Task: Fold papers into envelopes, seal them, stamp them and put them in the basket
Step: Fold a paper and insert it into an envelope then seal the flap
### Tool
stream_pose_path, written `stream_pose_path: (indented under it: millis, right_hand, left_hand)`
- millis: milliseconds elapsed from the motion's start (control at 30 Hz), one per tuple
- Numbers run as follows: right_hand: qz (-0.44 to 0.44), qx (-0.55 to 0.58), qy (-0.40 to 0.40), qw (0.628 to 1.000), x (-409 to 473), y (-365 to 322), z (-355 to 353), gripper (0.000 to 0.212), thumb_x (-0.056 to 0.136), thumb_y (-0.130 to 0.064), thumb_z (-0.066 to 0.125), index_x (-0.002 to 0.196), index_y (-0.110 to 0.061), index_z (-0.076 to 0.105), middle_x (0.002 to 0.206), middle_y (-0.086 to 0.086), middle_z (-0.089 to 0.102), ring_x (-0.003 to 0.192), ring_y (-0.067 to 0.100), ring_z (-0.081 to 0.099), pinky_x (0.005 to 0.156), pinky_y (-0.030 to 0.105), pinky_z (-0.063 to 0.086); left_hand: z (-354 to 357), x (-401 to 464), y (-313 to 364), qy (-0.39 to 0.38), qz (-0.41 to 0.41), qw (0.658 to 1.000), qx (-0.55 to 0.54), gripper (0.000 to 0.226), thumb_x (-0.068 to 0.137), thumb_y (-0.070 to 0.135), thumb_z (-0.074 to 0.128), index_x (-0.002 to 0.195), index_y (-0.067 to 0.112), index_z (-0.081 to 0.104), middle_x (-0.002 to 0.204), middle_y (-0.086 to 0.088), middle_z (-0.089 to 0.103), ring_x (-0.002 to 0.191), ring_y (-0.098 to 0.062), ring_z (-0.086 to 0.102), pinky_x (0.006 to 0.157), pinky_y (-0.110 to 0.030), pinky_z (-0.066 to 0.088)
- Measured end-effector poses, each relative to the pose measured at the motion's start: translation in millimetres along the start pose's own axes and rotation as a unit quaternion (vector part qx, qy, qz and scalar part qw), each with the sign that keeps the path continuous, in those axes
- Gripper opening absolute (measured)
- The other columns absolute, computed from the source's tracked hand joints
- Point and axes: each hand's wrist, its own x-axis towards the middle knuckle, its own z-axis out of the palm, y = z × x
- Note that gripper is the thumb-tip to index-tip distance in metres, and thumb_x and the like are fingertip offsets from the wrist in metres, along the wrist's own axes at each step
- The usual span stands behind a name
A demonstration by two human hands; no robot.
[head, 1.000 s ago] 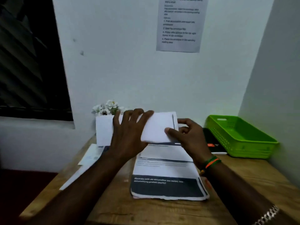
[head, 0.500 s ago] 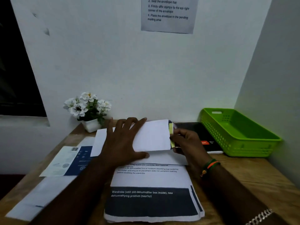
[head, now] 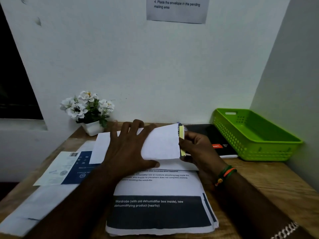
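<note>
A white envelope (head: 162, 144) lies across the far end of a stack of printed papers (head: 160, 211) in the middle of the desk. My left hand (head: 127, 152) presses flat on the envelope's left half, fingers spread. My right hand (head: 196, 150) pinches the envelope's right end, where a yellow adhesive strip (head: 182, 144) and a dark printed edge of folded paper show at the mouth. The green plastic basket (head: 259, 150) stands at the far right against the wall, and I see nothing inside it.
A black notebook (head: 215, 137) lies between my right hand and the basket. A pot of white flowers (head: 88, 111) stands at the back left. A blue and white leaflet (head: 69, 168) and loose white sheets (head: 34, 207) lie on the left of the wooden desk.
The camera has tilted down and come closer. The envelope went from raised to resting on the stack. My right hand shifted to its right end, where the yellow strip now shows.
</note>
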Motion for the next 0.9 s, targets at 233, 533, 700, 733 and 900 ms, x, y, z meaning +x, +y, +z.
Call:
stream_pose_path:
  millis: [233,533,700,733,900]
  right_hand:
    - [-0.082,-0.082,0.037,0.993,4.3,7.7,-1.9,0.021,0.085,0.009,0.071,0.087,-0.010,0.079,0.073,0.009,0.077,0.061,0.019,0.073,0.053,0.029,0.057]
    - [-0.070,-0.076,0.028,0.994,7.9,11.6,-2.3,0.019,0.088,-0.001,0.073,0.080,-0.017,0.077,0.069,0.007,0.075,0.062,0.021,0.070,0.062,0.040,0.061]
    - [-0.121,-0.465,0.029,0.877,17.7,9.5,-38.1,0.021,0.086,-0.040,0.077,0.104,-0.029,0.073,0.092,-0.015,0.070,0.087,0.006,0.063,0.079,0.028,0.051]
    - [-0.101,-0.525,-0.008,0.845,16.1,7.7,-45.4,0.033,0.084,-0.047,0.077,0.111,-0.030,0.071,0.100,-0.016,0.068,0.098,0.008,0.061,0.085,0.029,0.050]
    - [-0.052,-0.557,-0.081,0.825,14.4,8.9,-56.7,0.055,0.076,-0.052,0.082,0.125,-0.036,0.064,0.114,-0.013,0.061,0.109,0.010,0.048,0.093,0.030,0.047]
  left_hand:
    - [1.2,-2.2,4.4,-0.027,-0.005,0.998,-0.059,0.115,0.048,0.099,0.055,0.147,0.047,0.028,0.136,0.011,0.035,0.130,-0.017,0.037,0.121,-0.054,0.015]
    - [5.7,0.2,1.1,-0.036,-0.002,0.998,-0.052,0.108,0.051,0.094,0.057,0.145,0.046,0.036,0.139,0.018,0.044,0.134,-0.016,0.039,0.122,-0.057,0.015]
    - [5.4,2.4,-15.6,-0.059,-0.030,0.996,-0.053,0.115,0.050,0.099,0.053,0.150,0.047,0.029,0.151,0.016,0.041,0.145,-0.016,0.032,0.123,-0.060,0.003]
    - [4.9,2.6,-19.8,-0.066,-0.036,0.996,-0.051,0.117,0.050,0.101,0.050,0.151,0.047,0.028,0.153,0.016,0.039,0.146,-0.016,0.031,0.123,-0.061,0.002]
    - [2.2,1.8,-33.5,-0.091,-0.056,0.993,-0.044,0.124,0.046,0.105,0.040,0.153,0.046,0.022,0.158,0.014,0.035,0.150,-0.018,0.023,0.122,-0.065,0.002]
